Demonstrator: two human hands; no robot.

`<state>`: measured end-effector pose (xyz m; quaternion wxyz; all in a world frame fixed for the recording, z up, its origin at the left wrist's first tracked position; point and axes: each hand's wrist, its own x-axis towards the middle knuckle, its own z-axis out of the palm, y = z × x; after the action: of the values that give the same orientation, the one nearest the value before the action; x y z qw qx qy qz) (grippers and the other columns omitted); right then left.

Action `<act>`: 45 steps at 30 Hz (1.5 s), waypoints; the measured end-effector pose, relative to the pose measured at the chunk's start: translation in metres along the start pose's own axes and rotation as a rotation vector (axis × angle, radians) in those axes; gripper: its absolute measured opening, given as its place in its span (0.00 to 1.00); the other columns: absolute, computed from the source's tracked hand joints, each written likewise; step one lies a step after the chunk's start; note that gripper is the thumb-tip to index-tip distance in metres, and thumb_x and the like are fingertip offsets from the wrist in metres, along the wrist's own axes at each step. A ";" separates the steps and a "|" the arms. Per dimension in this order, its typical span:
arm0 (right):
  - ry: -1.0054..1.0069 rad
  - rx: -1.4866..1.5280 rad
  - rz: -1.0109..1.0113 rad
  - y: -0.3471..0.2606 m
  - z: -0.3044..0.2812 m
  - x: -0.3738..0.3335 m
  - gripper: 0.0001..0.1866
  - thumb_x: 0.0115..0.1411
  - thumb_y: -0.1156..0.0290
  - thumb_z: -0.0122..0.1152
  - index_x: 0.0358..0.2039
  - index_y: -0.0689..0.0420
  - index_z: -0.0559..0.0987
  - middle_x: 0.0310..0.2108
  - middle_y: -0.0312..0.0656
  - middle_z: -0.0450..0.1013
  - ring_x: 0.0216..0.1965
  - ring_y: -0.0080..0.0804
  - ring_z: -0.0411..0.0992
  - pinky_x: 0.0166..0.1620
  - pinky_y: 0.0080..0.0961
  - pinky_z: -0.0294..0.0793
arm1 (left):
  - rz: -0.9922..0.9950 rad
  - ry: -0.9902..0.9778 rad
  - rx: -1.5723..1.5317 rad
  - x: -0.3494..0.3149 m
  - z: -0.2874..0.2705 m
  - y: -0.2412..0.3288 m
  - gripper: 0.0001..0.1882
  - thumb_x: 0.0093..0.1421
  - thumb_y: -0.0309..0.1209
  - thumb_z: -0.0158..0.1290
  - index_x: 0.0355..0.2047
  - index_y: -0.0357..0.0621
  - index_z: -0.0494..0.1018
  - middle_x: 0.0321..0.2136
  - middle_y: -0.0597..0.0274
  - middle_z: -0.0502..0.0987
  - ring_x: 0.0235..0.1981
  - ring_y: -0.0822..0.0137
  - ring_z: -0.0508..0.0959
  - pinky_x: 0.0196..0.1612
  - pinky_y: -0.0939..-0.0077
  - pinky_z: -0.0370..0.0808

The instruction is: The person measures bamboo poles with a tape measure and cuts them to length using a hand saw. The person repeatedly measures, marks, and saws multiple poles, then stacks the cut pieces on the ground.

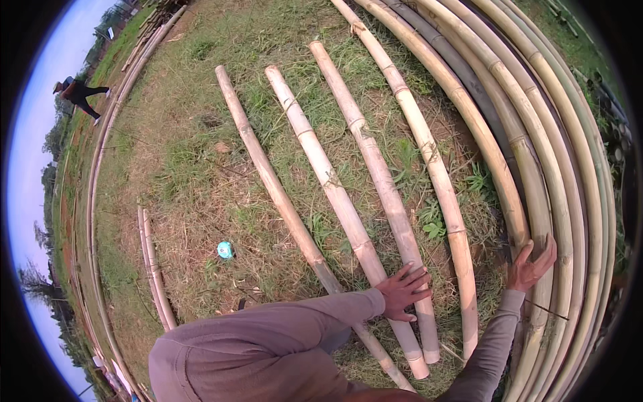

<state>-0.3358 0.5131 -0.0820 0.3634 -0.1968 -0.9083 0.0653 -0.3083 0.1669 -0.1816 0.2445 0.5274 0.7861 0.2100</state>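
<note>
1. Across a pale pole (335, 191) and its neighbour (387, 187), the left hand (402, 293) splays its fingers wide — clasping neither.
2. Against the stacked poles (499, 70), the right hand (529, 269) is half-curled, thumb apart, apparently clasping nothing.
3. Pole-sorting seems the step — shifting one calls for a wrapped grip.
4. Farther out, a turquoise object (225, 250) lies on the grass (191, 161).

The person wears a top (305, 378) in muted greyish brown with a faint mauve cast. The left sleeve (345, 309) is long, loose and creased, with a curved seam (185, 375) across its broad upper part. The wrinkled right sleeve (494, 338) matches. The left hand (400, 293) and right hand (531, 266) are bare.
</note>
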 end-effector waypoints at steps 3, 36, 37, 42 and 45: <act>0.345 0.960 0.905 0.031 -0.010 -0.034 0.33 0.68 0.61 0.66 0.67 0.64 0.66 0.61 0.55 0.68 0.62 0.44 0.69 0.65 0.38 0.70 | -0.003 -0.052 0.051 0.005 -0.010 0.003 0.47 0.61 0.68 0.50 0.74 0.59 0.58 0.76 0.50 0.49 0.78 0.48 0.41 0.76 0.37 0.30; -0.757 -0.073 0.293 -0.023 0.108 0.073 0.19 0.64 0.74 0.57 0.56 0.59 0.71 0.51 0.58 0.78 0.55 0.54 0.78 0.55 0.49 0.78 | 0.023 -0.054 0.310 0.012 0.000 0.004 0.42 0.60 0.67 0.51 0.70 0.63 0.64 0.73 0.46 0.54 0.76 0.39 0.45 0.72 0.27 0.33; -0.815 -0.088 0.243 -0.022 0.101 0.083 0.22 0.61 0.75 0.61 0.56 0.60 0.71 0.51 0.59 0.78 0.55 0.55 0.78 0.55 0.49 0.78 | 0.032 -0.027 0.313 0.016 -0.001 -0.002 0.42 0.60 0.67 0.51 0.70 0.63 0.64 0.73 0.46 0.55 0.76 0.39 0.45 0.72 0.27 0.34; -1.095 -0.058 0.031 -0.052 0.065 0.087 0.32 0.52 0.74 0.71 0.56 0.65 0.69 0.44 0.61 0.79 0.50 0.58 0.78 0.53 0.47 0.78 | 0.065 0.050 0.208 0.017 -0.002 -0.003 0.39 0.62 0.65 0.50 0.68 0.62 0.66 0.71 0.46 0.57 0.75 0.39 0.47 0.72 0.27 0.36; -1.097 -0.040 0.094 -0.049 0.064 0.061 0.33 0.54 0.63 0.72 0.56 0.65 0.70 0.44 0.59 0.79 0.50 0.57 0.79 0.53 0.48 0.78 | 0.070 0.024 0.193 0.015 -0.003 0.002 0.40 0.60 0.65 0.52 0.68 0.63 0.67 0.70 0.47 0.57 0.75 0.39 0.48 0.72 0.27 0.36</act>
<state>-0.4354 0.4951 -0.0771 -0.1705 -0.1812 -0.9557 0.1573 -0.3137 0.1814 -0.1803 0.1754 0.5730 0.7868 0.1479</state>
